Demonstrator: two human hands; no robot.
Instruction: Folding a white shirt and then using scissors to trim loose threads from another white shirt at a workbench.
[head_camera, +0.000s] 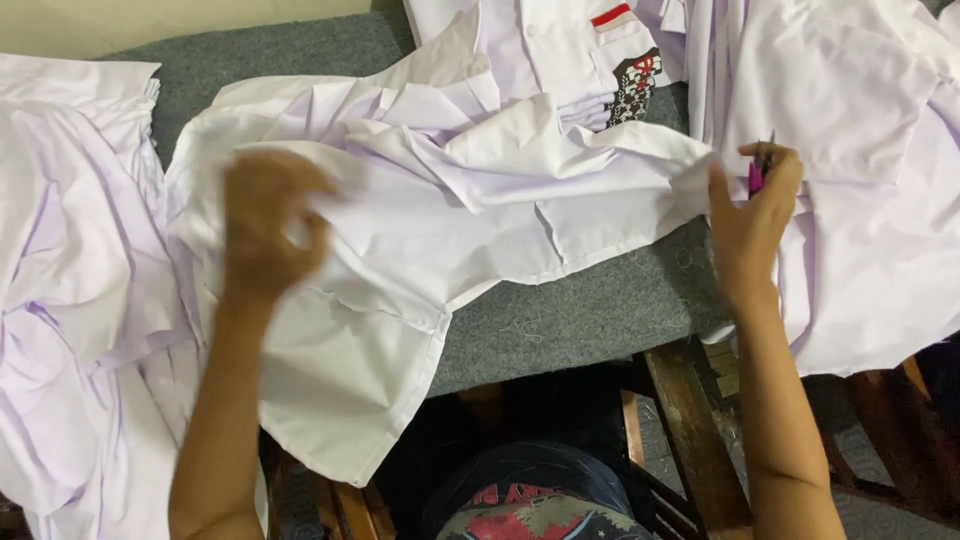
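On the grey table (600, 310), the left hand (265, 225) pinches the white shirt (450, 210); the right hand (750, 215) grips pink snips (757, 172).

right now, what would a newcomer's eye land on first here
First the white shirt spread crumpled across the grey table in the middle, with the left hand gripping its cloth on the left side. Next the right hand at the shirt's right edge, its grip shut on a small pink tool. More white shirts are heaped on both sides, and a folded one with a red and dark badge lies at top centre.
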